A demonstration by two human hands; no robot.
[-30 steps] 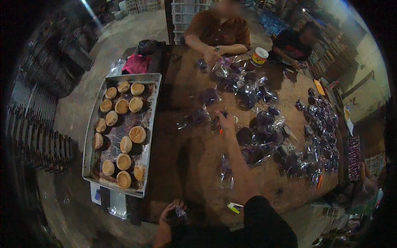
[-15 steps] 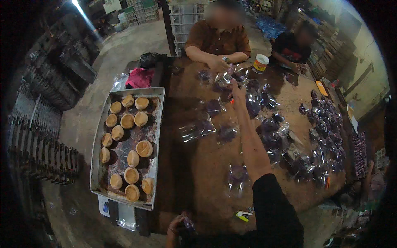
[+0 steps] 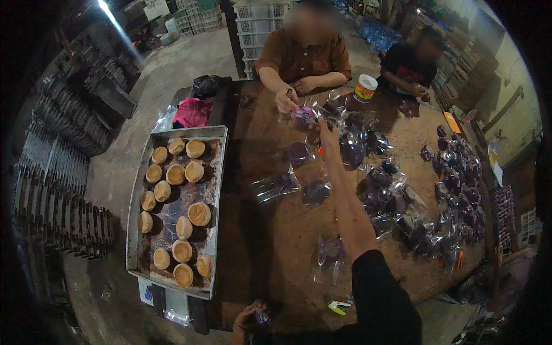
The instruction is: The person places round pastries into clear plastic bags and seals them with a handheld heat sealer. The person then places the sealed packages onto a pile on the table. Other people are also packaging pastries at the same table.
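My right hand (image 3: 328, 139) stretches far across the wooden table, its fingers closed among crinkled clear plastic; what they grip is too small to make out. A small orange thing (image 3: 320, 149) shows beside it. Just beyond, a co-worker's hand (image 3: 286, 101) holds a wrapper with purple print (image 3: 302, 114). Low at the near edge, my left hand (image 3: 248, 316) is closed on a clear plastic wrapper (image 3: 261, 316) with a purple tint. Dark purple round items in clear bags (image 3: 298, 153) lie around my right forearm, and one bagged item (image 3: 331, 250) sits nearer me.
A metal tray (image 3: 131, 241) of round browned buns (image 3: 199, 214) stands at the left. Many bagged dark items (image 3: 457, 172) crowd the right side. A yellow-green stapler-like tool (image 3: 338, 307) lies near my right sleeve. A tub (image 3: 365, 88) stands at the back, near two seated people.
My right hand has drawn slightly back toward me. The co-worker's hand has shifted left and now shows the purple-printed wrapper. My left hand stays low at the near edge.
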